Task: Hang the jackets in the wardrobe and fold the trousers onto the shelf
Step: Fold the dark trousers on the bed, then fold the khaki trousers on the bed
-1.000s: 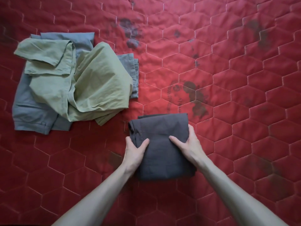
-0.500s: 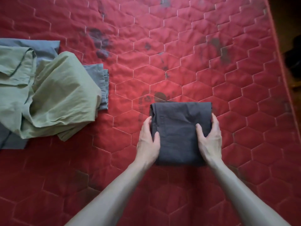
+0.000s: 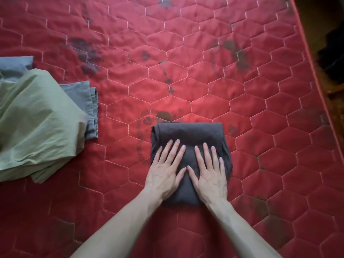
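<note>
While both your hands lie flat on the folded dark trousers [image 3: 188, 135], nothing is gripped: your left hand [image 3: 165, 172] and right hand [image 3: 209, 172] rest palms down, fingers straight and slightly spread, thumbs nearly meeting at the middle of the bundle. Fingertips point away from you, stopping short of the far fold. The bundle is a compact rectangle, its far edge rounded and thick, its near edge mostly hidden under your wrists. It sits directly under your palms on the red quilted mattress [image 3: 260, 127], hexagon stitching all around it.

Off to the left of your left hand, well apart, lies a loose green garment [image 3: 37, 123], crumpled, unfolded. It lies on top of a grey garment [image 3: 87, 101], whose folded edge sticks out toward you on the near-right side and whose other part shows at the far left. I cannot tell whether either is a jacket or trousers.

Dark stains [image 3: 87, 54] mark the mattress beyond your fingertips, some just past the far edge of the bundle, more further out to the left and right.

Right of your right hand, well apart, the mattress edge runs diagonally; beyond it is dim floor with a black object [image 3: 333, 56], too dark to identify.

Nothing sits between your hands and the garment pile.
</note>
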